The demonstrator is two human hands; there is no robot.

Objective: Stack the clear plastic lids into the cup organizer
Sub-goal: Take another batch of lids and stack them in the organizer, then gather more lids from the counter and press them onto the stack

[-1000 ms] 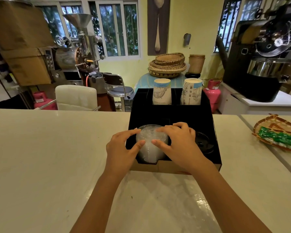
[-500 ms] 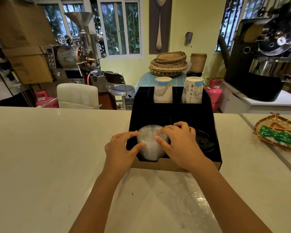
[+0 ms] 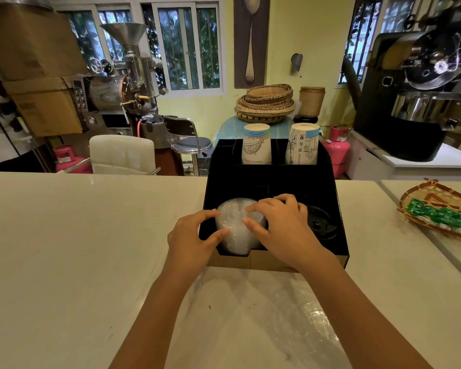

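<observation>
Black cardboard cup organizer on the pale countertop, just past 12 o'clock from the hands. In its front-left compartment, a stack of clear plastic lids, lying on its side with the rims facing the near wall. Left hand cupped on the stack from 9 o'clock, thumb and fingertips touching the plastic, not closed around it. Right hand spread over the stack from 3 o'clock, fingers draped across the top, thumb pressed against the front. In the front-right compartment, at 3 o'clock from the stack, black lids, partly hidden by the right hand. In the two rear compartments, at 12 o'clock, two stacks of printed paper cups, upside down and rising above the rim. Crumpled clear plastic sleeve flat on the countertop at 6 o'clock from the organizer, between the forearms. Woven tray at far 3 o'clock, holding green packets.
</observation>
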